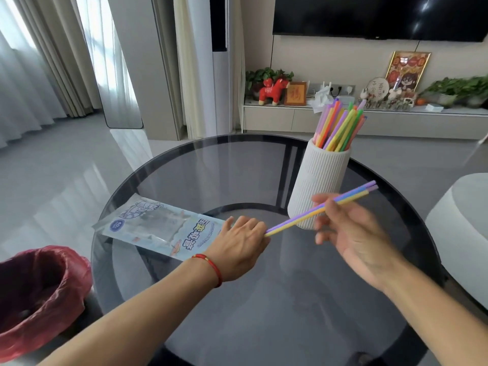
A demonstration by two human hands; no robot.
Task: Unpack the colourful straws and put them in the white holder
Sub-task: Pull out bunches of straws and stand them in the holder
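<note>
The right hand (353, 233) is motion-blurred, so its grip on the loose straws (320, 208) cannot be judged. The straws' near ends are hidden behind the left hand (239, 247). The lower parts of the straws in the holder (318, 183) are concealed. The red-lined bin (37, 291) is cut off at the left edge. The packet (158, 228) print is partly covered.
</note>
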